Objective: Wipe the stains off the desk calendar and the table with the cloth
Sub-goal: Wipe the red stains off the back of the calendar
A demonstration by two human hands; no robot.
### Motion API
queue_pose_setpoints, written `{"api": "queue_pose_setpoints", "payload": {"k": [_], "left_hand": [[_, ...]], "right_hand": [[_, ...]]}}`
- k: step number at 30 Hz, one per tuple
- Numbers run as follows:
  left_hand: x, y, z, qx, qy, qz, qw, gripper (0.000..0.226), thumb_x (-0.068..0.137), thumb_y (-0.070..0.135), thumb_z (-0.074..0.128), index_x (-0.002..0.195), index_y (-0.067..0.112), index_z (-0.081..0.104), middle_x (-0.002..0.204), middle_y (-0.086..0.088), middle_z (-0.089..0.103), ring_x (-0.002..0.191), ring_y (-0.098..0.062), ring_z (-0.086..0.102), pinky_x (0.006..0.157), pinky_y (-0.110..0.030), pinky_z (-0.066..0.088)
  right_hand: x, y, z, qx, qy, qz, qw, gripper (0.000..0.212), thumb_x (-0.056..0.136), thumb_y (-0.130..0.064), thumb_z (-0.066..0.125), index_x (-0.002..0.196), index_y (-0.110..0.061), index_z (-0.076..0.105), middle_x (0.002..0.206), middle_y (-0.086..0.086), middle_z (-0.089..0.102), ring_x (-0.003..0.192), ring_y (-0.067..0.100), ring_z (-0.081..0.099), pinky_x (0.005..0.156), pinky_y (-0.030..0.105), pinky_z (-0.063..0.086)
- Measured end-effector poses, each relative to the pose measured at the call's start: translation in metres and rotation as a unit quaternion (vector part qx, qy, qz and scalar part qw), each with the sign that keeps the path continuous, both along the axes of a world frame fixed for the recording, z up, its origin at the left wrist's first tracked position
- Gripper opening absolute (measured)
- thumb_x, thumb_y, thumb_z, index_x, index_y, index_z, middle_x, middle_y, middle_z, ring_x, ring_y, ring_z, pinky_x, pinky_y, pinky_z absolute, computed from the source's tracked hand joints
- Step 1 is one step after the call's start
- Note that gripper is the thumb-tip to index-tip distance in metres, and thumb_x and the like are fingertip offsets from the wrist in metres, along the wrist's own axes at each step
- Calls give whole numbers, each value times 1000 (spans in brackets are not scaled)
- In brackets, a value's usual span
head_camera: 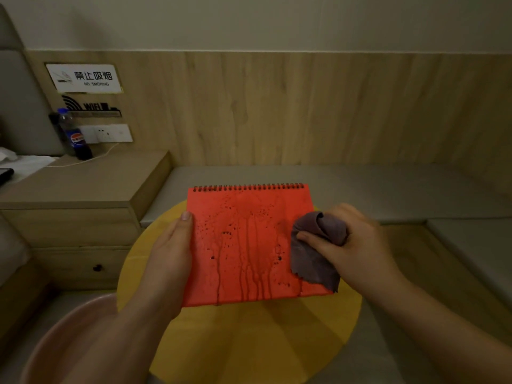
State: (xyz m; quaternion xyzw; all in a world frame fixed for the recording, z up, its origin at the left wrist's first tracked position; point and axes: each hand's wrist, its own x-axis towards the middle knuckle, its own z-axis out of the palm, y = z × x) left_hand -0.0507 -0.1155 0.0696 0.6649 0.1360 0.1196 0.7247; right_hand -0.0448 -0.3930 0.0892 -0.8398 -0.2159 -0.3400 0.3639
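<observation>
A red spiral-bound desk calendar [243, 245] stands tilted on the round yellow table [249, 336]. Dark drops and long runs of stain streak its face. My left hand [169, 259] grips the calendar's left edge, thumb on the front. My right hand [349, 239] holds a bunched purple-grey cloth [315, 256] pressed against the calendar's right side; the cloth's loose end hangs down to the lower right corner.
A pink basin [63, 342] sits at the lower left beside the table. A wooden drawer unit [83, 206] stands to the left with a cola bottle [74, 134] and a cable on it. A grey cushioned bench [360, 189] runs behind the table.
</observation>
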Motion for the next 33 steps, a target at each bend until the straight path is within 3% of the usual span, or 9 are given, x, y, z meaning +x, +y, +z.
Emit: {"api": "queue_pose_setpoints", "payload": {"k": [3, 6, 9, 12, 18, 25, 28, 30, 33], "left_hand": [[0, 2, 1, -2, 2, 1, 1000, 42, 100, 57, 49, 113, 28, 76, 109, -3, 80, 107, -28, 73, 101, -56, 52], [1, 3, 1, -4, 4, 6, 1000, 37, 102, 53, 49, 106, 31, 78, 106, -1, 80, 106, -26, 73, 99, -52, 53], [-2, 0, 1, 3, 2, 3, 1000, 36, 105, 50, 47, 100, 34, 79, 102, 2, 81, 103, -24, 74, 92, -43, 56], [-7, -2, 3, 0, 1, -14, 1000, 41, 106, 49, 43, 115, 24, 75, 109, -3, 80, 107, -29, 73, 98, -50, 54], [-21, -4, 16, -13, -2, -38, 999, 49, 99, 61, 46, 122, 28, 72, 118, -5, 77, 112, -31, 70, 104, -58, 49], [-37, -7, 33, -8, -11, -50, 999, 42, 100, 60, 46, 110, 31, 76, 110, -7, 79, 106, -33, 73, 99, -60, 52], [-45, -7, 35, -3, -16, -53, 998, 39, 103, 57, 45, 103, 35, 77, 103, -2, 81, 99, -26, 76, 94, -54, 56], [-51, -9, 38, 1, -20, -52, 998, 37, 104, 55, 44, 92, 47, 78, 93, 10, 81, 88, -12, 78, 81, -41, 59], [-62, -11, 46, 21, -20, -46, 999, 40, 104, 55, 43, 81, 60, 75, 86, 25, 78, 85, -5, 75, 76, -33, 54]], "right_hand": [[-15, -5, -9, -41, 5, 28, 999, 28, 79, -38, 81, 79, -45, 54, 80, -16, 53, 80, -3, 55, 73, 17, 43], [-25, -9, -11, -57, 31, 62, 996, 16, 78, -35, 82, 83, -29, 68, 86, -12, 58, 83, 2, 60, 73, 18, 45], [-27, -9, -4, -70, 52, 67, 994, 20, 78, -35, 86, 86, -24, 72, 87, -13, 61, 84, 3, 61, 74, 20, 46], [-19, -6, 11, -26, 66, 21, 997, 22, 76, -31, 89, 85, -19, 73, 83, -10, 64, 82, 6, 62, 75, 21, 46], [13, 1, 55, 155, 86, -3, 984, 27, 77, -21, 86, 83, -35, 64, 76, -26, 69, 75, -15, 62, 66, 5, 44], [23, 12, 87, 117, 71, 22, 990, 24, 78, -16, 85, 85, -29, 66, 79, -15, 66, 70, -15, 59, 63, 6, 42], [16, 13, 83, 100, 77, 12, 992, 20, 78, -17, 86, 89, -20, 69, 80, -13, 67, 71, -14, 59, 63, 7, 42], [7, 13, 81, 93, 84, 10, 992, 22, 77, -18, 86, 88, -25, 68, 80, -15, 68, 73, -14, 59, 65, 8, 44], [-11, 10, 80, 86, 96, 11, 992, 21, 77, -22, 87, 88, -27, 70, 82, -11, 71, 79, -1, 65, 72, 25, 53]]}}
